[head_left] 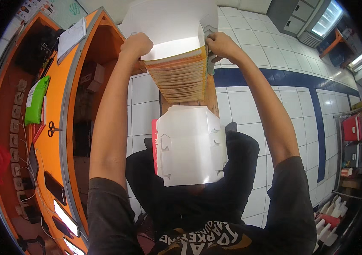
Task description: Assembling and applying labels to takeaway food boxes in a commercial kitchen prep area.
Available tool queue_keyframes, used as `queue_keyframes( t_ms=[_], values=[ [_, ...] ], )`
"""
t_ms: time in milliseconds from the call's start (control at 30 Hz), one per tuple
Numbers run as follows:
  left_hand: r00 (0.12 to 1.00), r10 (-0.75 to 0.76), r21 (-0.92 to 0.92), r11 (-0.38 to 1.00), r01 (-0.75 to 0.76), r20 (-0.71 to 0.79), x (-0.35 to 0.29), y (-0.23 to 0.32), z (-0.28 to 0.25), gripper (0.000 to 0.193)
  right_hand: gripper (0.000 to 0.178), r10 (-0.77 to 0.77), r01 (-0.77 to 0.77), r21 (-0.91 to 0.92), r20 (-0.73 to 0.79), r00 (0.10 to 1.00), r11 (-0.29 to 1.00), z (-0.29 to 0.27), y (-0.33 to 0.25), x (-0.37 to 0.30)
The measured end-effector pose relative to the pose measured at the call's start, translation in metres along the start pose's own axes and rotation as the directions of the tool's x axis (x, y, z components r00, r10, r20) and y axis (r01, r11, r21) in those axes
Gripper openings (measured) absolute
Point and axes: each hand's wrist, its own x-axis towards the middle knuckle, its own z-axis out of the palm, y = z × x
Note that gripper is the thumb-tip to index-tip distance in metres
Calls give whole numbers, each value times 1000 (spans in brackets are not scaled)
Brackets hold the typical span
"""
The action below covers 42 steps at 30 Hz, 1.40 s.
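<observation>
A tall stack of nested cardboard food boxes [181,83] with yellow and orange outer walls stands on a narrow wooden bench in front of me. At its top is an open box [174,46] with a white inside, its large white lid flap [170,17] spread away from me. My left hand [137,45] is closed on the box's left corner. On the right corner, my right hand [222,46] grips the side wall near a folded tab; some fingertips are hidden. Closer to my body, between my legs, lies a pile of flat white box blanks [191,146] with slots cut along their sides.
An orange counter [53,140] runs along my left, with scissors [53,129], a green packet [37,100], a notebook [71,39] and several phones [55,188] on it. White floor tiles with blue stripes lie at right. A metal rack [338,170] stands at the far right.
</observation>
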Motion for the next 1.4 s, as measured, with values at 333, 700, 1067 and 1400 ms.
queue_keyframes(
  t_ms=[333, 700, 1067, 1400],
  values=[
    [772, 631, -44, 771, -635, -80, -71, 34, 8, 82, 48, 45, -47, 17, 112, 993, 999, -8, -4, -11],
    [776, 630, 222, 760, -611, -22, -45, 6, 20, 72, 43, -215, 178, -429, -39, 976, 886, 10, -15, 25],
    [717, 611, -122, 727, -676, -336, -60, -7, 11, 42, 40, -506, 249, -449, -661, 554, 858, 72, 10, -84],
    [944, 33, -627, 740, -245, -329, -287, -95, 158, 27, 78, 247, -211, -321, 77, 966, 923, 325, 66, -253]
  ],
)
